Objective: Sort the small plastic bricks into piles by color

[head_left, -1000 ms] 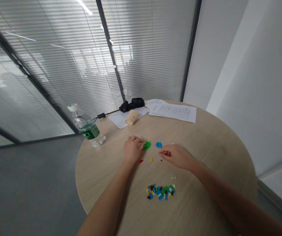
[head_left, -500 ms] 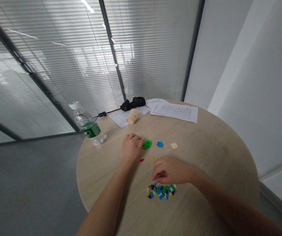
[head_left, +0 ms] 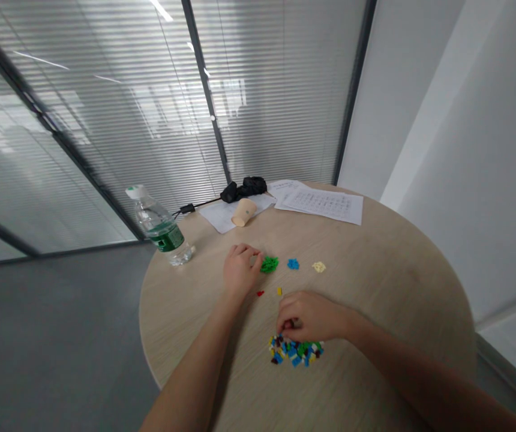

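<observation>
At the round desk, what are the two hands on?

Both hands are down near the bricks. The right hand is curled, its fingertips at the top edge of the mixed pile of bricks, though I can't tell whether it's gripping one. The left hand rests loosely curled just beside the green pile, and I can't tell if it holds anything either.

How many lots of bricks are there?

Four piles: the mixed one, nearest the person, has too many to count, then green, blue and pale yellow in a row farther out. Two loose bricks lie between that row and the mixed pile: one red and one yellow.

What's beyond them?

One water bottle stands upright near the desk's edge. One paper cup lies on its side on a sheet of paper. Beside that is a printed sheet, with one black bundle at the far edge.
</observation>
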Demonstrator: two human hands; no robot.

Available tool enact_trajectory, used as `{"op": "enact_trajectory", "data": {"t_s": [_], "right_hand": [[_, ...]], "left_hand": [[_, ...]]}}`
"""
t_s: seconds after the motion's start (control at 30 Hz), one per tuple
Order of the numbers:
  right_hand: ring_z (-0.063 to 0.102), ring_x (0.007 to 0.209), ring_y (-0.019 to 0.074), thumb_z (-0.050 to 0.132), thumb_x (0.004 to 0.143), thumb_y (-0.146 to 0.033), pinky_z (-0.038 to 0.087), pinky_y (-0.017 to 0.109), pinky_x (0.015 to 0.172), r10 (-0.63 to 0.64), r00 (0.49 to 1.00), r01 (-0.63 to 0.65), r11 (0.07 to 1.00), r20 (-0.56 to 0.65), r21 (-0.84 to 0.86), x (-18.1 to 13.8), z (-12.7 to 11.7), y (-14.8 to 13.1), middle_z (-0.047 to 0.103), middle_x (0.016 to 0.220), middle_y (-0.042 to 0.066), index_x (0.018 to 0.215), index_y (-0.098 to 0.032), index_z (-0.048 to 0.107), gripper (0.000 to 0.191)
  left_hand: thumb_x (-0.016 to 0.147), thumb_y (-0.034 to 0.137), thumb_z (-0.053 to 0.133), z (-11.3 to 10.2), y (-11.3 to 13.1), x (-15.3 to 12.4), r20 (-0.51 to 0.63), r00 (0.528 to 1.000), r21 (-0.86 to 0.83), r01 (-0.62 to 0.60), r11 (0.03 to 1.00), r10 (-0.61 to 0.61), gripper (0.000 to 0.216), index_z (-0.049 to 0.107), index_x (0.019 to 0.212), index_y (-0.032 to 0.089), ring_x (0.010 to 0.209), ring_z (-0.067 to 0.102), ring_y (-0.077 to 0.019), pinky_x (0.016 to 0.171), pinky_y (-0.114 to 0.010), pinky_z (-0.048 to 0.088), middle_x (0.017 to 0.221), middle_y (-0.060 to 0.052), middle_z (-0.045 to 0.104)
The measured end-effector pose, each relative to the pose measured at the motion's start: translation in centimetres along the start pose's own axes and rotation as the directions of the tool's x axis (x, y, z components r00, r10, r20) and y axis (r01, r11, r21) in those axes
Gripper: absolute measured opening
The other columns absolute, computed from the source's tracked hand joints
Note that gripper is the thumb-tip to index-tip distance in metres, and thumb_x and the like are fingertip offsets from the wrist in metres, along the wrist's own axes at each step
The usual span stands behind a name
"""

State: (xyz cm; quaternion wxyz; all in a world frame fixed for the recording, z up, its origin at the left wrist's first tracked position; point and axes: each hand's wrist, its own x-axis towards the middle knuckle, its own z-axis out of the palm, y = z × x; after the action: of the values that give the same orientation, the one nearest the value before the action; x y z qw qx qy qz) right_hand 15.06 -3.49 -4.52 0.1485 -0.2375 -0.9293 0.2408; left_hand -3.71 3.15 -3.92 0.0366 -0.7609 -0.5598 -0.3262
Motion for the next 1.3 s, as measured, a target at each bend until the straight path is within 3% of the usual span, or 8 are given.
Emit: {"op": "enact_trajectory", "data": {"t_s": [0.2, 0.3, 0.5, 0.6, 0.8, 1.07, 1.17, 1.3], "right_hand": [[0.057, 0.071, 0.0128, 0.058, 0.076, -0.014, 0.042, 0.021, 0.067, 0.025, 1.000, -0.025, 1.000, -0.015, -0.012, 0.0, 0.0, -0.1, 0.065, 0.078, 0.002, 0.079, -0.018, 0.069, 0.012], [0.055, 0.070, 0.0128, 0.056, 0.079, -0.016, 0.041, 0.022, 0.065, 0.109, 0.988, -0.110, 0.994, -0.109, 0.001, -0.1, -0.9, 0.2, 0.063, 0.078, 0.002, 0.080, -0.018, 0.067, 0.011], [0.055, 0.067, 0.0130, 0.051, 0.083, -0.024, 0.042, 0.024, 0.063, 0.495, 0.773, -0.382, 0.863, -0.397, 0.332, -0.5, -2.9, 2.4, 0.063, 0.077, 0.003, 0.082, -0.016, 0.062, 0.014], [0.055, 0.068, 0.0123, 0.051, 0.082, -0.027, 0.043, 0.023, 0.062, 0.552, 0.752, -0.350, 0.797, -0.360, 0.492, -0.5, -2.9, 3.3, 0.062, 0.078, 0.002, 0.083, -0.016, 0.060, 0.015], [0.048, 0.056, 0.0088, 0.053, 0.080, -0.033, 0.040, 0.019, 0.051, 0.552, 0.794, -0.295, 0.717, -0.255, 0.631, -0.3, -2.4, 3.5, 0.055, 0.067, -0.002, 0.079, -0.016, 0.059, 0.018], [0.046, 0.053, 0.0094, 0.053, 0.077, -0.036, 0.037, 0.021, 0.050, 0.567, 0.781, -0.312, 0.717, -0.261, 0.623, -0.4, -2.5, 3.7, 0.054, 0.063, -0.002, 0.075, -0.016, 0.061, 0.022], [0.049, 0.055, 0.0114, 0.052, 0.077, -0.039, 0.037, 0.023, 0.051, 0.607, 0.726, -0.361, 0.736, -0.324, 0.573, -0.5, -3.0, 3.7, 0.057, 0.064, 0.000, 0.076, -0.017, 0.063, 0.025], [0.057, 0.067, 0.0155, 0.053, 0.076, -0.034, 0.043, 0.025, 0.057, 0.686, 0.588, -0.422, 0.713, -0.429, 0.560, -0.8, -3.8, 4.1, 0.066, 0.079, 0.005, 0.084, -0.017, 0.064, 0.022]], "left_hand": [[0.086, 0.028, 0.050, -0.2, 0.2, 0.0, 0.010, 1.000, -0.037, -0.007, 0.999, 0.008, 0.021, 0.068, 0.080, 0.018, 0.086, 0.052, -0.0208, 0.078, -0.034, 0.044, 0.084, -0.006, 0.064], [0.086, 0.026, 0.050, -0.4, 0.4, 0.0, 0.037, 0.998, -0.091, -0.055, 0.994, 0.059, 0.019, 0.067, 0.081, 0.018, 0.086, 0.053, -0.0197, 0.079, -0.033, 0.044, 0.084, -0.005, 0.063], [0.086, 0.029, 0.054, -1.2, 1.6, -0.2, 0.151, 0.920, -0.242, -0.321, 0.915, 0.363, 0.016, 0.066, 0.092, 0.020, 0.087, 0.054, -0.0184, 0.079, -0.031, 0.044, 0.088, -0.005, 0.063], [0.085, 0.034, 0.056, -1.4, 2.5, -0.5, 0.157, 0.887, -0.282, -0.381, 0.880, 0.434, 0.019, 0.066, 0.093, 0.020, 0.087, 0.055, -0.0187, 0.078, -0.031, 0.045, 0.087, -0.006, 0.064], [0.087, 0.035, 0.052, -0.9, 3.2, -0.8, 0.127, 0.885, -0.318, -0.391, 0.864, 0.447, 0.021, 0.066, 0.088, 0.020, 0.084, 0.057, -0.0185, 0.076, -0.032, 0.046, 0.082, -0.007, 0.065], [0.087, 0.027, 0.052, -0.8, 3.6, -0.9, 0.095, 0.884, -0.319, -0.408, 0.855, 0.457, 0.015, 0.064, 0.082, 0.019, 0.080, 0.055, -0.0176, 0.074, -0.031, 0.044, 0.078, -0.005, 0.066], [0.084, 0.024, 0.056, -0.3, 3.7, -0.8, 0.100, 0.915, -0.236, -0.359, 0.903, 0.390, 0.010, 0.064, 0.080, 0.019, 0.081, 0.055, -0.0180, 0.075, -0.031, 0.041, 0.079, -0.003, 0.065], [0.081, 0.024, 0.059, 0.8, 3.8, -0.5, 0.132, 0.960, -0.043, -0.242, 0.969, 0.246, 0.008, 0.065, 0.078, 0.020, 0.085, 0.053, -0.0204, 0.074, -0.034, 0.038, 0.082, -0.003, 0.065]]}}
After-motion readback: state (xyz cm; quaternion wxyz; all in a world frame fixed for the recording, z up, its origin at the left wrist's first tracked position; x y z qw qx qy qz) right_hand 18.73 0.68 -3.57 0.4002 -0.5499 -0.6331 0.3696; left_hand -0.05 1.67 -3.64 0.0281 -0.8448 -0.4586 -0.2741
